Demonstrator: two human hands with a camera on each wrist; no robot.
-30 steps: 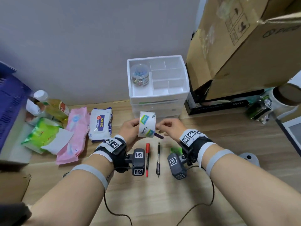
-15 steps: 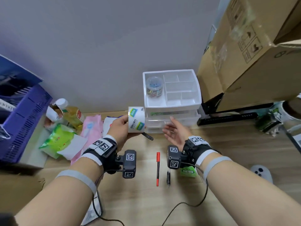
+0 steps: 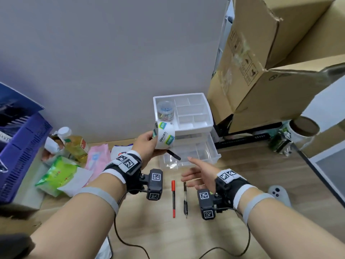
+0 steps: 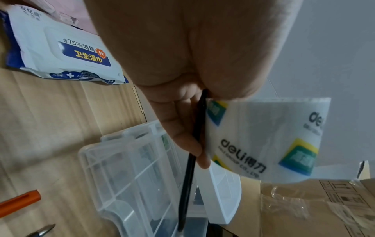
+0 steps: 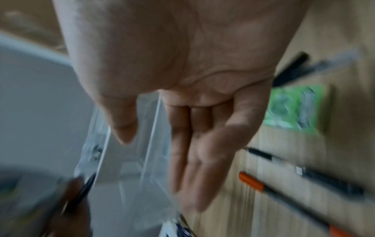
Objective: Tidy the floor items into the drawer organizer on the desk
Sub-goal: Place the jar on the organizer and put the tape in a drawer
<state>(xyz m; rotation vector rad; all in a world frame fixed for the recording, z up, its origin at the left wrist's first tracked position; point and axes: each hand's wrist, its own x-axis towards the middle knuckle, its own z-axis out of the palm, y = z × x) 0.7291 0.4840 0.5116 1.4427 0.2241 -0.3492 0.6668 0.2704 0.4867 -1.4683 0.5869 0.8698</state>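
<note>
Gripping a white Deli tape roll (image 3: 165, 135) and a slim black pen (image 3: 174, 155) together, the left hand (image 3: 147, 144) holds both above the organizer's pulled-out clear drawer (image 3: 192, 156). The right hand (image 3: 200, 173) hovers just before the drawer front, fingers straight and relaxed, holding nothing. A red pen (image 3: 173, 199) and a black pen (image 3: 185, 200) lie side by side on the wooden surface (image 3: 186, 240) below. Wet-wipe packs (image 4: 65, 51) sit to the left.

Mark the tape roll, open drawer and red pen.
tape roll (image 3: 165, 135), head view, on its printed outer face.
open drawer (image 3: 214, 156), head view, on its clear right wall.
red pen (image 3: 173, 197), head view, mid-barrel.
</note>
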